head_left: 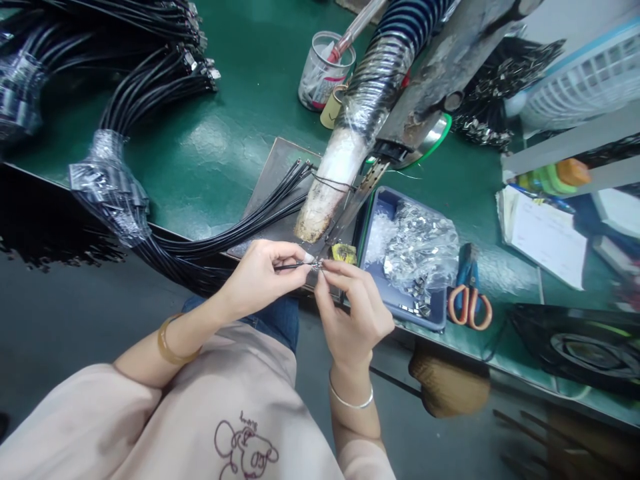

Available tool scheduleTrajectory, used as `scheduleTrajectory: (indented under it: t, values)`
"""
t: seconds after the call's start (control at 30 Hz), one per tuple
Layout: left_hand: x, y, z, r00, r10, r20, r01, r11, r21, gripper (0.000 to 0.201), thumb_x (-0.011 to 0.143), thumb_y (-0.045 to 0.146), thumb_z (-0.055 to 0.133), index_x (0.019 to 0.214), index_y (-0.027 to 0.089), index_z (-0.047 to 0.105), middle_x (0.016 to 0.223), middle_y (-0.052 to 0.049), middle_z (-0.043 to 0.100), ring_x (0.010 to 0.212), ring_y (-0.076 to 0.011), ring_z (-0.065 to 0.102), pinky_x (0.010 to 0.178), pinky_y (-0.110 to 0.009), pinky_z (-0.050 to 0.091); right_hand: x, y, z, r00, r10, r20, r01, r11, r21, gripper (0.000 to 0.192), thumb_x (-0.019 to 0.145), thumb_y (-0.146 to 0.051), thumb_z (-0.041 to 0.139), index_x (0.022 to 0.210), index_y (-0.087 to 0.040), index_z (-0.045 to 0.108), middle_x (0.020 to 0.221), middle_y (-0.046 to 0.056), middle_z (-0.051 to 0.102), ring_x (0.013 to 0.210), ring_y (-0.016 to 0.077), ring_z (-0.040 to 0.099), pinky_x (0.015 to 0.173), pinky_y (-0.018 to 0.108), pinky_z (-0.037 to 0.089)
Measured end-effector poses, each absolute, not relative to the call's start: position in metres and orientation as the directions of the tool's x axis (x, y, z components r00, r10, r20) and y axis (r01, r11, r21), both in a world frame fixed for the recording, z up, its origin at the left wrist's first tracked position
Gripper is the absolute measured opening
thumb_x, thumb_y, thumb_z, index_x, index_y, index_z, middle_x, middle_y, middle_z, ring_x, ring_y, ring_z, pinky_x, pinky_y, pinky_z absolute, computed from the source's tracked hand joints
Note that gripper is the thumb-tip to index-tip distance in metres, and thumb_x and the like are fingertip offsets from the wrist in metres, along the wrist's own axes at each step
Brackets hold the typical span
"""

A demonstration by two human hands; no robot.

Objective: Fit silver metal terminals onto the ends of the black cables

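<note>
My left hand [260,273] is closed, pinching a thin black cable [286,267] near its end. At that end is a small metal connector [317,265], and the thumb and forefinger of my right hand [356,307] close on it. The fingertips partly hide the connector. Just above it, the tip of a clamped soldering iron [350,212] points down at the fingers. A bundle of black cables [225,235] runs behind my left hand onto a dark board [265,190]. Beside the iron's tip lies a yellow sponge [344,253].
A taped fume hose [345,147] hangs over the board. To the right stand a blue tray [435,319] with a plastic bag of metal parts [420,243], and orange-handled pliers [469,293]. A clear cup [320,73] sits behind; wrapped cable bundles [113,180] lie left.
</note>
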State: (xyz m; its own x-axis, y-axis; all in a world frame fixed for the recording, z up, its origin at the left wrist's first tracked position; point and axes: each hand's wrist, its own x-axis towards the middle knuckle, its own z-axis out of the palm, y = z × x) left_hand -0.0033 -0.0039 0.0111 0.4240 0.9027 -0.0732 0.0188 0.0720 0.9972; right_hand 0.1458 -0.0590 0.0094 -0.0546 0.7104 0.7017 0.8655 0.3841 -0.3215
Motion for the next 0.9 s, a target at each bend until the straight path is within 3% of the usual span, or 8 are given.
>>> scheduleTrajectory:
  t: [0.2, 0.6, 0.77, 0.9]
  values:
    - [-0.0035, -0.0058, 0.0122, 0.387, 0.92, -0.06, 0.016, 0.058, 0.998, 0.015, 0.078, 0.023, 0.064, 0.072, 0.011, 0.071, 0.066, -0.002, 0.062, 0.06, -0.0101, 0.052, 0.057, -0.02, 0.044, 0.1453, -0.0575, 0.0064, -0.041, 0.712, 0.701, 0.861, 0.381, -0.337, 0.018, 0.087, -0.005, 0.07, 0.089, -0.021, 0.062, 0.089, 0.003, 0.077, 0.08, 0.0137, 0.075, 0.074, 0.022, 0.06]
    - [-0.0051, -0.0062, 0.0143, 0.374, 0.927, -0.028, 0.02, 0.023, 1.0, 0.017, 0.078, 0.022, 0.065, 0.071, 0.01, 0.073, 0.066, -0.004, 0.065, 0.06, -0.0106, 0.054, 0.056, -0.019, 0.045, 0.1434, -0.0573, 0.0078, -0.029, 0.701, 0.713, 0.863, 0.377, -0.336, 0.018, 0.087, -0.007, 0.069, 0.089, -0.023, 0.062, 0.09, 0.002, 0.077, 0.08, 0.0141, 0.075, 0.075, 0.025, 0.062]
    - [-0.0038, -0.0042, 0.0115, 0.4, 0.912, -0.087, 0.001, 0.094, 0.996, 0.014, 0.076, 0.021, 0.065, 0.071, 0.01, 0.072, 0.062, -0.001, 0.06, 0.058, -0.0098, 0.051, 0.055, -0.02, 0.043, 0.1454, -0.0587, 0.0066, -0.044, 0.697, 0.716, 0.858, 0.394, -0.33, 0.019, 0.087, -0.005, 0.068, 0.087, -0.022, 0.06, 0.09, 0.003, 0.078, 0.08, 0.0143, 0.076, 0.073, 0.024, 0.062]
    - [-0.0038, -0.003, 0.0125, 0.403, 0.911, -0.083, 0.001, 0.091, 0.996, 0.013, 0.076, 0.022, 0.065, 0.074, 0.01, 0.07, 0.055, 0.004, 0.046, 0.052, -0.0069, 0.039, 0.05, -0.019, 0.034, 0.1452, -0.0591, 0.0065, -0.029, 0.687, 0.726, 0.862, 0.385, -0.33, 0.018, 0.087, -0.007, 0.069, 0.088, -0.023, 0.06, 0.089, 0.003, 0.078, 0.08, 0.0151, 0.076, 0.074, 0.025, 0.062]
